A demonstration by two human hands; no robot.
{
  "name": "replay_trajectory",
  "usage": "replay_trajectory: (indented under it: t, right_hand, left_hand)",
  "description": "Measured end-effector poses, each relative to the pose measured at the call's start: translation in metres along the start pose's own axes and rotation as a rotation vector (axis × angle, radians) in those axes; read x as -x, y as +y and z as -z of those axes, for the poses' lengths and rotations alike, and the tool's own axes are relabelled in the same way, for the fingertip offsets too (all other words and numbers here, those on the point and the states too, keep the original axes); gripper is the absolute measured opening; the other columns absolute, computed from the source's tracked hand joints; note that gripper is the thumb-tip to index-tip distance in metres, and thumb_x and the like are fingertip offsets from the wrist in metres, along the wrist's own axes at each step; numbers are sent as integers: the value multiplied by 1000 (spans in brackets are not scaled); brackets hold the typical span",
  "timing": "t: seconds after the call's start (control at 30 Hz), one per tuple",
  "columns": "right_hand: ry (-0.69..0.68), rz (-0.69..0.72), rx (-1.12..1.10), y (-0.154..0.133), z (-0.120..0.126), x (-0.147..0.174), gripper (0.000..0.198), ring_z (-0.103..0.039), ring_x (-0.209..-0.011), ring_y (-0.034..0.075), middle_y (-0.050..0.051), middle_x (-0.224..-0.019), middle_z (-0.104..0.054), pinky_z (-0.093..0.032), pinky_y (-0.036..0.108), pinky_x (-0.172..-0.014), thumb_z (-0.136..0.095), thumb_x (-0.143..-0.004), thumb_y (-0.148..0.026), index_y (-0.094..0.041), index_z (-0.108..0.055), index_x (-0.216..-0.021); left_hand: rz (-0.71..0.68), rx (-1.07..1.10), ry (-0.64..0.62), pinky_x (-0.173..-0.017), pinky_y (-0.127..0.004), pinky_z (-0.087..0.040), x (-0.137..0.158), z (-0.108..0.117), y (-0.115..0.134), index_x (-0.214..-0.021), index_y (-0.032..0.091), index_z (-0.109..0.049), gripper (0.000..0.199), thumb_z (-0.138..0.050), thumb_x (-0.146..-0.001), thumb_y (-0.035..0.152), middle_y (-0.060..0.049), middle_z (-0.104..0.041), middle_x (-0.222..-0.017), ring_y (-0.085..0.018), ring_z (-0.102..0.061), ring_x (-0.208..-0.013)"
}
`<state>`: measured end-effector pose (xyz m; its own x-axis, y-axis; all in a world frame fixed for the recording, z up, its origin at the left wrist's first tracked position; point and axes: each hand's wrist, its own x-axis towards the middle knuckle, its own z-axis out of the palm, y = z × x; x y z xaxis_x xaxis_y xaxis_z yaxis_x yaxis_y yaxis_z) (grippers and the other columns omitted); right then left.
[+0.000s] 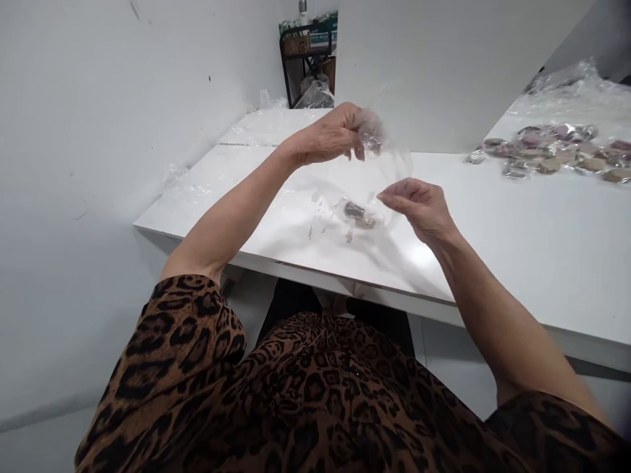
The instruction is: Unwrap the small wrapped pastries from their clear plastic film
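Observation:
Above the white table, my left hand (340,135) is closed around the bunched part of a clear plastic bag or film (374,135). Lower and to the right, my right hand (419,203) pinches with thumb and forefinger, seemingly at the edge of the same plastic. The sheer film spans the gap between both hands and is partly blurred. Below them, a small clear-wrapped item (359,215) with a dark part and a tan part rests on the tabletop. Exactly what it is, I cannot tell. Small grey marks or scraps surround it.
On the right of the white table (522,256) lie several clear-wrapped round pieces (552,151), pinkish, tan and dark, with a heap of clear plastic (586,89) behind. A white panel (419,72) stands at the back. Loose film (192,187) lies left, near the wall; a black rack (305,59) stands beyond.

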<state>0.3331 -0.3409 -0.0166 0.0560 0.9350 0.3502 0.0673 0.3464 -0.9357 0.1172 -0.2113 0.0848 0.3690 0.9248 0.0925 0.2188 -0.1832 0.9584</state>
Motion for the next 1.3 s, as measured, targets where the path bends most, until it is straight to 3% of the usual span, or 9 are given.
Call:
replay_trajectory:
  t: [0.1,0.2,0.3,0.4,0.57,0.77,0.97,1.1,1.3]
  right_hand:
    - [280,178,154,-1,-4,12,25,-47,-61,13,-3,-62,-50,-46,31,-62,-81,-84,-39,-24,-64,-73]
    - [330,282,428,7,-13,30,15,-45,-59,14,-3,-61,-49,-42,30,-61,-70,-93,-37,-25,-66,-84]
    - [202,308,668,22,-28,55,16,-41,-55,14,0,-62,-53,-33,29,-56,-60,-95,-34,-25,-66,-82]
    - [-4,337,847,37,-44,81,21,-39,-53,15,3,-61,-55,-29,30,-54,-53,-96,-29,-24,-64,-80]
    - [-313,411,990,45,-68,111,27,-48,-57,16,7,-73,-66,-35,33,-57,-43,-102,-23,-22,-68,-94]
    - [-692,408,617,23,-65,106,28,-59,-65,16,7,-85,-72,-46,31,-61,-51,-106,-39,-19,-70,-105]
    - [-62,158,647,25,-14,55,36,-66,-94,26,13,-105,-73,-57,44,-80,-51,-103,-48,-18,-72,-110]
    - [-107,68,891,43,-3,32,49,-56,-125,40,19,-136,-64,-52,59,-97,-69,-89,-50,-18,-67,-126]
    - [46,-158,630,57,8,24,17,-66,-79,25,13,-91,-70,-54,45,-79,-56,-93,-31,-19,-65,-84]
  left_hand:
    - [-127,-94,109,-84,-30,-53,12,-11,3,-105,16,-68,14,-57,-96,15,-7,-65,-97,-26,-68,-111]
    - [-233,-253,170,-94,-32,-50,38,-17,-6,-110,21,-65,26,-76,-86,20,-10,-63,-116,-33,-53,-135]
    - [-209,-376,218,-95,-33,-50,76,-9,-31,-108,23,-61,49,-92,-73,36,-13,-59,-127,-36,-46,-138]
    - [49,-340,199,-85,-32,-54,123,7,-61,-100,23,-58,60,-96,-63,50,-12,-61,-114,-31,-61,-114]
    - [579,305,-99,-83,-43,-60,190,8,-86,-115,17,-59,74,-79,-73,75,-20,-68,-112,-30,-72,-96]
    - [670,537,48,-83,-36,-59,187,-45,-85,-143,7,-49,77,-87,-78,25,-16,-70,-100,-22,-71,-84]
    - [622,653,242,-66,-27,-57,142,-74,-87,-119,0,-62,44,-56,-76,-9,-4,-61,-73,-13,-61,-60]
    - [574,728,276,-43,-16,-35,121,-73,-72,-98,7,-64,29,-49,-77,-8,4,-46,-59,-5,-41,-42]
    - [468,851,291,-36,-14,-16,114,-49,-31,-89,12,-59,26,-41,-77,-3,8,-32,-51,-4,-27,-35]
